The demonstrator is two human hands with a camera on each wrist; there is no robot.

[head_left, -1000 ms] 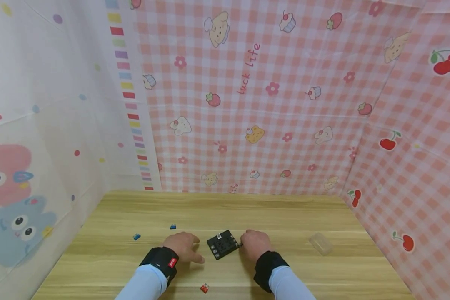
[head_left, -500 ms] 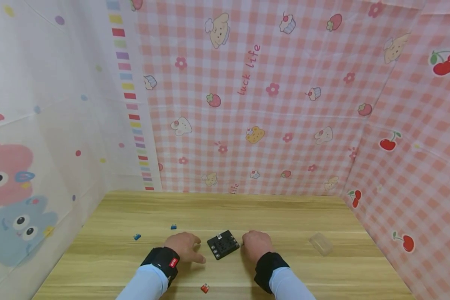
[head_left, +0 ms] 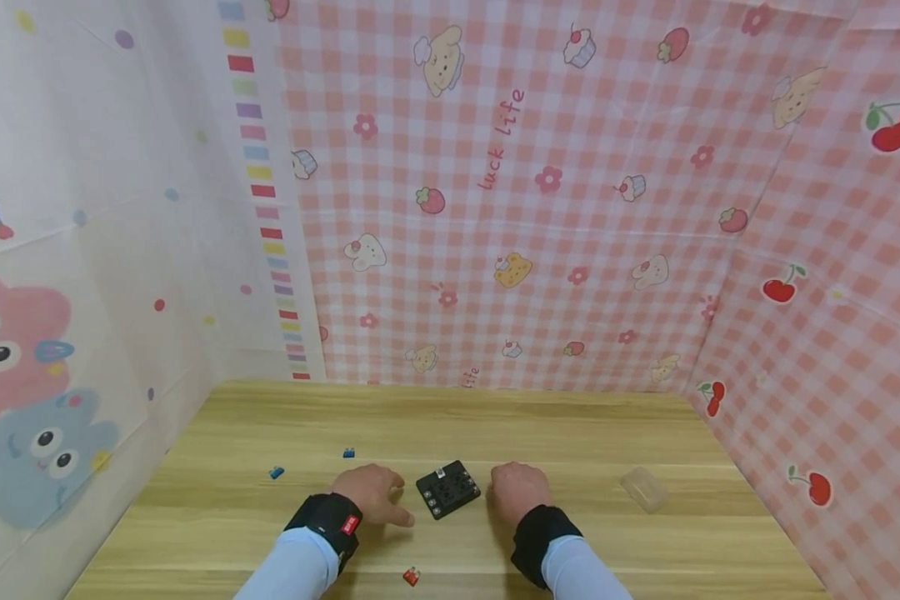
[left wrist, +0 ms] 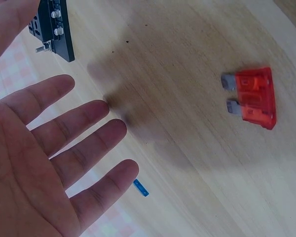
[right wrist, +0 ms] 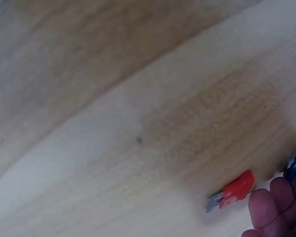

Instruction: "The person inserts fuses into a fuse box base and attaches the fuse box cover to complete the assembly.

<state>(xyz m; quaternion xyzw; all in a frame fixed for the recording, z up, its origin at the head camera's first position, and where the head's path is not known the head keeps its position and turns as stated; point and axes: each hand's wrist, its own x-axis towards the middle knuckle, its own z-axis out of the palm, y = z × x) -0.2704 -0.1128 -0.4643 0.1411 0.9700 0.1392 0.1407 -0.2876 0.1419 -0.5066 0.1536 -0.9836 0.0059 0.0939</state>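
A black fuse block (head_left: pixel 447 489) with screw terminals lies between my hands in the head view; its corner shows in the left wrist view. My left hand (head_left: pixel 371 493) is just left of it, fingers spread and nothing in them. My right hand (head_left: pixel 520 492) is curled close to the block's right side. At the right wrist view's edge, its fingertips pinch a blue blade fuse (right wrist: pixel 294 167), partly hidden by the fingers. A red blade fuse (left wrist: pixel 256 98) lies on the wood nearer the person, metal prongs showing.
Two more blue blade fuses, one far left (head_left: pixel 276 472) and one behind the left hand (head_left: pixel 348 452), lie on the wooden table (head_left: pixel 570 425). A clear plastic cover (head_left: pixel 644 489) sits at the right. Patterned cloth walls (head_left: pixel 540 217) stand around the table.
The right hand has drawn slightly right, widening its small gap to the fuse block. The left hand and loose fuses stay put; the whole head view shifts a little.
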